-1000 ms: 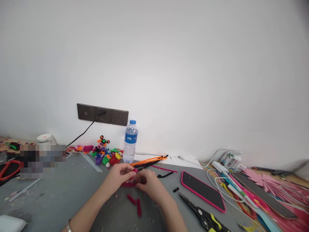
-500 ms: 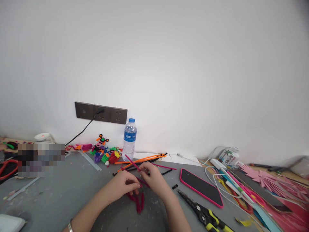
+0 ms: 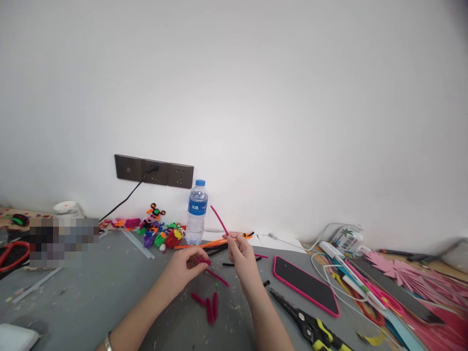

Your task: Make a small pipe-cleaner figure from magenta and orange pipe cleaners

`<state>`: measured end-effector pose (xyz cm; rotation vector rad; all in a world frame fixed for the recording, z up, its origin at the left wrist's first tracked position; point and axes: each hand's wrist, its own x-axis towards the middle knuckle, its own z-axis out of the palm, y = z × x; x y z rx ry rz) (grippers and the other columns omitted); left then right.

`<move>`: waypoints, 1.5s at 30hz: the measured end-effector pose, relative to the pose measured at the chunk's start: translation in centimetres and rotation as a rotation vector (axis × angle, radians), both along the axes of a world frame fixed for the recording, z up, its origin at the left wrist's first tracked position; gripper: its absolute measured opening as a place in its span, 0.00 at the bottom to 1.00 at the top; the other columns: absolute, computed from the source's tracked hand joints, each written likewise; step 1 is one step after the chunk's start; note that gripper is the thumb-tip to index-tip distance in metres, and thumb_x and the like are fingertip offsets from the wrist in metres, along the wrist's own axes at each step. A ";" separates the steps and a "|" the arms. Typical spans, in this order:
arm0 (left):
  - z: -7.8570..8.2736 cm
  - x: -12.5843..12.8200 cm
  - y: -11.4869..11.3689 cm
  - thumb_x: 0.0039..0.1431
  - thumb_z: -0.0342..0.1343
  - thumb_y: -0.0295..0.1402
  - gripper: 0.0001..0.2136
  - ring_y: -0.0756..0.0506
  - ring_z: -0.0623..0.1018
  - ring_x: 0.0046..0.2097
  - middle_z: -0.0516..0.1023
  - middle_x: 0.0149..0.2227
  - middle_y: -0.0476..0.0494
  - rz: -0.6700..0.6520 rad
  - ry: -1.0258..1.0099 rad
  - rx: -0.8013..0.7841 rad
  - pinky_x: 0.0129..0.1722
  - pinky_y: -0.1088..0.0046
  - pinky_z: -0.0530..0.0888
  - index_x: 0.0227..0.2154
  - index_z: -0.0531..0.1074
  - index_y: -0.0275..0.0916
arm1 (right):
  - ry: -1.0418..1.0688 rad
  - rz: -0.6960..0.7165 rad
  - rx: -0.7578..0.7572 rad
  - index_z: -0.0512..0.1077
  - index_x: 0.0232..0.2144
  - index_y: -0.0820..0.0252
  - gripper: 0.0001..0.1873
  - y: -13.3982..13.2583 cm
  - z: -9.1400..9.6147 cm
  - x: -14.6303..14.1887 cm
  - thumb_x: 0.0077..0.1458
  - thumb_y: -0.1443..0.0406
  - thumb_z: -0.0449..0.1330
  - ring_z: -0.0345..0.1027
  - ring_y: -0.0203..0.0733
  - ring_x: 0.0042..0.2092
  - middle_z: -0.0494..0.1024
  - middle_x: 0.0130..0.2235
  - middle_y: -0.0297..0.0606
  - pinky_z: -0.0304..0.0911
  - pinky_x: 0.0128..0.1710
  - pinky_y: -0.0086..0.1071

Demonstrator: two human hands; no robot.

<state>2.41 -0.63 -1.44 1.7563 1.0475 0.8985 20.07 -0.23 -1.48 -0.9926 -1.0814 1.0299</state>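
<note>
My right hand (image 3: 242,257) is raised a little above the grey table (image 3: 95,297) and pinches a long pink pipe cleaner (image 3: 220,220) that slants up to the left. My left hand (image 3: 185,265) is closed on a short dark pink piece (image 3: 204,261), with a thin pink strand (image 3: 218,278) running down to the right from it. Three short dark red pieces (image 3: 208,304) lie on the table just below both hands. Behind the hands lies a bundle of orange and black pipe cleaners (image 3: 215,242).
A water bottle (image 3: 197,212) stands by the wall near colourful pipe-cleaner figures (image 3: 161,234) and a wall socket strip (image 3: 154,171). A pink-cased phone (image 3: 306,285), black-and-yellow pliers (image 3: 309,325), cables and pink paper craft (image 3: 405,278) lie to the right.
My right hand has lifted the long pink pipe cleaner up off the table so it now points up-left. My left hand stayed low with its short piece.
</note>
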 end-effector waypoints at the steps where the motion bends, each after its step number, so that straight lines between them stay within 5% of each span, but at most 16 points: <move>1: -0.2 0.0 0.1 0.51 0.56 0.34 0.06 0.43 0.76 0.33 0.77 0.30 0.44 0.012 -0.014 -0.003 0.33 0.72 0.70 0.29 0.73 0.37 | 0.017 -0.012 -0.002 0.69 0.30 0.60 0.21 0.0 0.1 0.0 0.47 0.47 0.61 0.37 0.27 0.17 0.49 0.16 0.19 0.34 0.18 0.26; 11: 0.5 0.1 0.0 0.51 0.57 0.39 0.10 0.43 0.76 0.35 0.78 0.30 0.43 0.061 -0.107 -0.032 0.35 0.71 0.70 0.30 0.77 0.37 | 0.068 -0.170 0.018 0.64 0.26 0.57 0.19 -0.4 0.2 0.5 0.54 0.48 0.55 0.51 0.32 0.17 0.62 0.12 0.24 0.49 0.19 0.26; 17: 0.8 0.2 -0.4 0.51 0.57 0.40 0.11 0.42 0.77 0.35 0.79 0.30 0.44 0.055 -0.121 -0.074 0.36 0.70 0.71 0.31 0.77 0.37 | 0.174 -0.126 -0.029 0.67 0.25 0.58 0.22 -0.2 0.0 0.4 0.45 0.46 0.62 0.65 0.37 0.25 0.77 0.26 0.37 0.54 0.23 0.29; 24: 0.6 0.3 -0.3 0.46 0.63 0.39 0.15 0.44 0.77 0.32 0.79 0.27 0.47 0.079 -0.264 -0.179 0.36 0.70 0.72 0.36 0.74 0.38 | 0.195 -0.104 -0.105 0.76 0.26 0.62 0.20 -0.3 0.4 0.1 0.40 0.50 0.67 0.49 0.31 0.20 0.58 0.16 0.25 0.48 0.22 0.28; 34: 0.9 0.0 0.1 0.43 0.67 0.38 0.13 0.50 0.74 0.26 0.78 0.22 0.50 0.158 -0.457 -0.244 0.31 0.75 0.70 0.28 0.72 0.37 | 0.304 0.091 -0.071 0.67 0.25 0.59 0.18 -1.1 1.0 -1.4 0.41 0.55 0.70 0.66 0.37 0.28 0.75 0.24 0.33 0.61 0.33 0.31; 45: 1.7 0.2 -0.6 0.39 0.69 0.41 0.15 0.48 0.76 0.31 0.78 0.27 0.47 0.148 -0.595 -0.364 0.35 0.73 0.73 0.27 0.74 0.36 | 0.092 0.194 -0.043 0.69 0.23 0.59 0.16 -1.4 0.7 -2.7 0.44 0.55 0.68 0.65 0.38 0.28 0.72 0.23 0.32 0.60 0.32 0.30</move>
